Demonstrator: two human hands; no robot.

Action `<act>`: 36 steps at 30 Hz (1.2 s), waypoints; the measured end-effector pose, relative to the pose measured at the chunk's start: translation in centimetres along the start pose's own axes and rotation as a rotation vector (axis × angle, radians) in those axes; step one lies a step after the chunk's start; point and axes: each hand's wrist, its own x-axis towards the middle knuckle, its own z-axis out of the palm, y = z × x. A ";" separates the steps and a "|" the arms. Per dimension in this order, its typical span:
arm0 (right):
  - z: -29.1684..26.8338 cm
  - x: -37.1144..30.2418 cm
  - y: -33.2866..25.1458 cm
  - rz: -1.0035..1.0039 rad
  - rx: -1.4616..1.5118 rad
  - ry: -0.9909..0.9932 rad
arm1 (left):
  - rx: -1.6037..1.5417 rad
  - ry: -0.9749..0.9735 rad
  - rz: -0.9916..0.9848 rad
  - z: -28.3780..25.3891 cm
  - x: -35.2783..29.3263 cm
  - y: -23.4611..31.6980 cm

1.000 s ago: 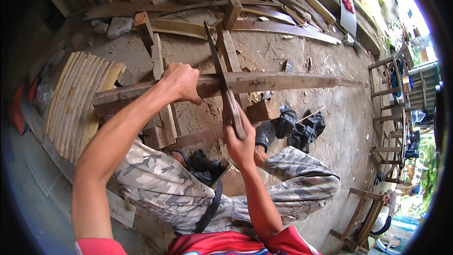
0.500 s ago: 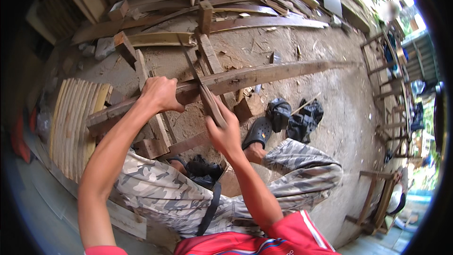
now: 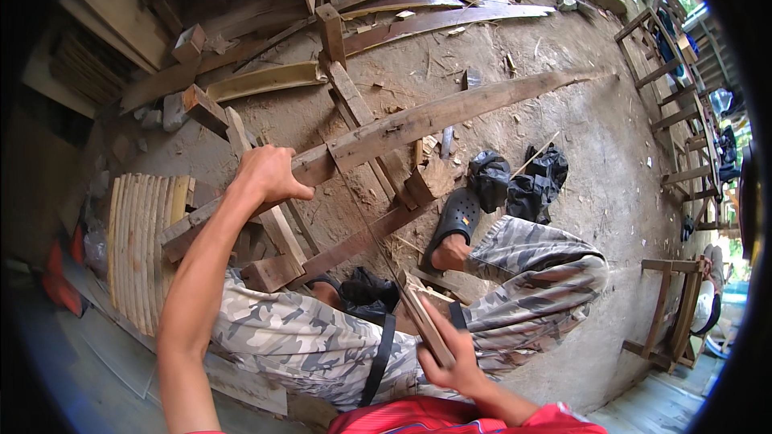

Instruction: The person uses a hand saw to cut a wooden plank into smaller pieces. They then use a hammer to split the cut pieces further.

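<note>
A long, rough wooden beam [image 3: 450, 108] lies across a low wooden trestle [image 3: 281, 237], its far right end tapering. My left hand [image 3: 272, 174] is closed over the beam left of the cut, thumb pointing to the right. In my right hand [image 3: 455, 363], close to my body, is the wooden handle of a handsaw [image 3: 425, 321]. The saw's thin blade runs up and left, its upper part in a cut across the beam just right of my left hand. Blade teeth are too fine to make out.
A stack of wooden slats [image 3: 145, 249] stands at left. Scrap boards [image 3: 450, 20] lie at the back. Black plastic bags [image 3: 537, 181] sit beside my clog [image 3: 455, 221]. At right are a wooden rack [image 3: 671, 112] and a small wooden frame [image 3: 671, 305].
My right hand has pulled the saw back toward my body, down and to the right. My left hand stays on the beam. The whole view has shifted somewhat.
</note>
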 end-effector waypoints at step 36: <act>4.6 13.1 6.0 -0.094 0.078 0.129 | -0.102 -0.124 0.054 2.4 -1.2 2.4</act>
